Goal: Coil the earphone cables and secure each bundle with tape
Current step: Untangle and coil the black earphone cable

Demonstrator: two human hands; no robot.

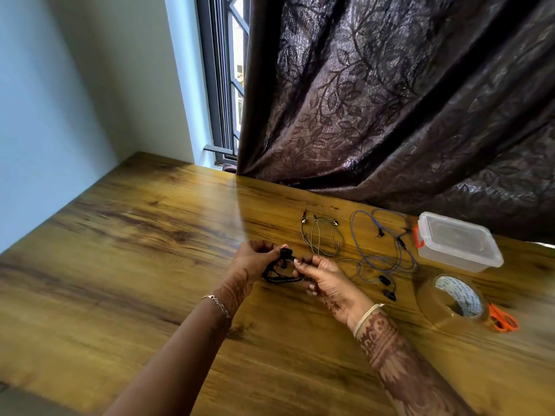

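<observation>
A black earphone cable (280,276) hangs in loops between both hands above the wooden table (144,253). My left hand (255,261) grips the bunched top of the loops. My right hand (324,280) pinches the same cable just to the right. A grey earphone cable (322,235) lies loosely looped on the table behind the hands. A blue earphone cable (381,250) with dark earbuds lies spread out to its right. A roll of brown tape (450,301) stands on the table at the right.
Orange scissors (503,321) lie partly behind the tape roll. A clear plastic box (458,241) with an orange clasp sits at the back right. A dark patterned curtain (390,100) hangs down to the table's far edge, beside a window (225,79).
</observation>
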